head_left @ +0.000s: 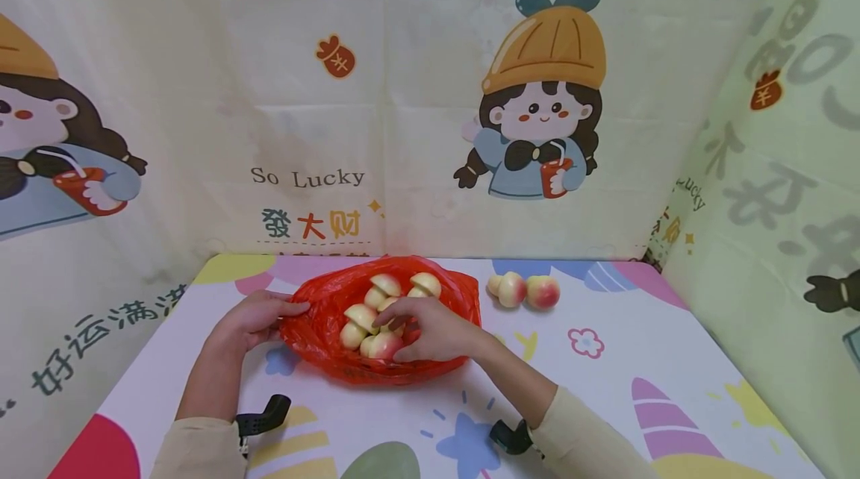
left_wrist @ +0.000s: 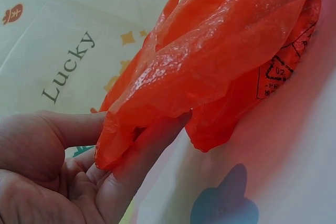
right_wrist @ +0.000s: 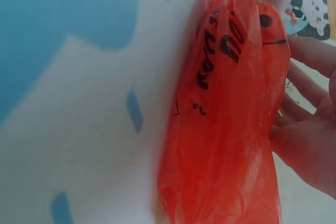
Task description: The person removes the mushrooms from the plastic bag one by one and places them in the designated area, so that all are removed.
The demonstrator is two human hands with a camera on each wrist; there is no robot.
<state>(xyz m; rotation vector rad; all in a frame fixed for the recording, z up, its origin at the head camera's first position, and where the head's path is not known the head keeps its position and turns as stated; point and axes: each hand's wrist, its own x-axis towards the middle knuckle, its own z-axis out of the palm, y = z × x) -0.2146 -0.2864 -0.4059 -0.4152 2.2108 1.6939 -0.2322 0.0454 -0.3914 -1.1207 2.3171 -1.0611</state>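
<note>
A red plastic bag (head_left: pixel 312 341) lies with its mouth spread on the table. Inside sit several mushroom-shaped pieces (head_left: pixel 360 317), cream with a pink blush. My left hand (head_left: pixel 251 318) pinches the bag's left edge; in the left wrist view, the thumb lies above the thin plastic (left_wrist: pixel 205 72) and a finger beneath it. My right hand (head_left: pixel 437 330) reaches over the right side into the bag, thumb and fingers spread just above the pieces, close to a pink-tinted one (head_left: pixel 385 345). The bag's side hides part of these fingers in the right wrist view.
Right of the bag, two more pieces lie on the table: a mushroom-shaped one (head_left: pixel 512 290) and a rounder pink one (head_left: pixel 543 292). A patterned cloth (head_left: pixel 416 128) hangs behind the table, with further cloth at both sides.
</note>
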